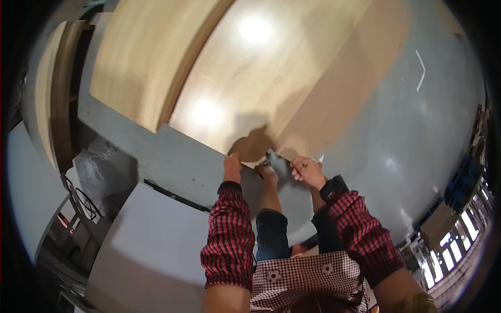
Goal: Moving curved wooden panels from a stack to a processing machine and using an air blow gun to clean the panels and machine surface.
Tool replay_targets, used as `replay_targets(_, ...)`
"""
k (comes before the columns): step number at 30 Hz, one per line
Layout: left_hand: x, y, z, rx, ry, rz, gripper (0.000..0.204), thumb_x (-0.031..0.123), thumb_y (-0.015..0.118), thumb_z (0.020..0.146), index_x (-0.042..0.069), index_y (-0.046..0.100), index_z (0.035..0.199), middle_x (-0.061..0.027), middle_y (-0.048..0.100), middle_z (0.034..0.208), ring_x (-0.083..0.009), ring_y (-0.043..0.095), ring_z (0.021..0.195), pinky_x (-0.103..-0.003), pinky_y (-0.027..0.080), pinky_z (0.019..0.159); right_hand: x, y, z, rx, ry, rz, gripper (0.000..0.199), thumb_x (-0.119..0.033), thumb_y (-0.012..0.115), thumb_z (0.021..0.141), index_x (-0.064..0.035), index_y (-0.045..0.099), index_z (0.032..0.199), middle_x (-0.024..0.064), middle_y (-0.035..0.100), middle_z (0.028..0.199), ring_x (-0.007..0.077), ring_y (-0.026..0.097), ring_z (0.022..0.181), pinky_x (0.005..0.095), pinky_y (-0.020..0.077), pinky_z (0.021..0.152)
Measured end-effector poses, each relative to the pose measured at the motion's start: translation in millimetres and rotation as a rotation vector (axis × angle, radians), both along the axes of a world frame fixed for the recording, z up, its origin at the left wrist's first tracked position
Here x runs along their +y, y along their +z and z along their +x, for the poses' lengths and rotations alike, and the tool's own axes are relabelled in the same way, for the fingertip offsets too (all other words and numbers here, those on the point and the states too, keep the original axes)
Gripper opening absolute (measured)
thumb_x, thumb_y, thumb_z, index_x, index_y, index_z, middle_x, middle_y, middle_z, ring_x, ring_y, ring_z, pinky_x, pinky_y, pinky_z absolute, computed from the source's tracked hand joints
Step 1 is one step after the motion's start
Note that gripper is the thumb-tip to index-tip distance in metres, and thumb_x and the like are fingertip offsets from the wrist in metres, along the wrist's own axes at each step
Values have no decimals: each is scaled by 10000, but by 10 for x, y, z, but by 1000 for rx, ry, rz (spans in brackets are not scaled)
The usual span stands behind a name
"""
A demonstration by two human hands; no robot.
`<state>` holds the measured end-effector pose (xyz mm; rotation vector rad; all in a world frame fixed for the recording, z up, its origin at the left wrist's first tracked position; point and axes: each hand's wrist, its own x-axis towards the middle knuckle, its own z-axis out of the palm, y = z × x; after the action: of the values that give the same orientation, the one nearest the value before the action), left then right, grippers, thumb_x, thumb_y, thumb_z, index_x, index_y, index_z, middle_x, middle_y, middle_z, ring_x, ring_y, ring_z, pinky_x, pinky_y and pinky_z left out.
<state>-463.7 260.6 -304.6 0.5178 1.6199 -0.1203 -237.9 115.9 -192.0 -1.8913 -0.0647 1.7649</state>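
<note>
My left hand (233,168) is closed at the near edge of a pale wood-grain panel (229,94), its fingertips beside a dark brown patch (253,145). Whether that patch is a loose piece or a shadow, I cannot tell. My right hand (309,172) is held apart to the right, fingers curled into a pinch. A small white bit (321,158) shows beside it; what the fingers hold, if anything, is too small to make out. Between the hands, one foot (266,171) is close to the panel's edge. Red-and-black checked sleeves cover both forearms.
A brown strip (339,83) runs along the panel's right side on the grey floor (396,135). Thicker wood-grain boards (141,57) lie to the left. A white panel (151,245) occupies the lower left, near a dark metal frame (83,208). Blue pallets (464,177) stand far right.
</note>
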Motion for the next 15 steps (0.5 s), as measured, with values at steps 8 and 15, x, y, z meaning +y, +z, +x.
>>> replay_targets(8,23,-125,-297,165,90,-100,314,341,489,872,70,547,1019,-37,561,861,-147,514,715,-291,428,646,-292,-352,139,12,-102,-178,236,-213,448,906,-29,580,839,33,580,638,90,554,531,219,453,485)
replay_targets(15,-65,45,-616,-71,118,63,346,395,426,927,92,538,1052,-6,591,904,-96,542,744,-245,412,554,-217,-483,-36,53,-127,-105,328,-328,450,913,-31,564,833,37,581,653,99,554,547,220,456,496)
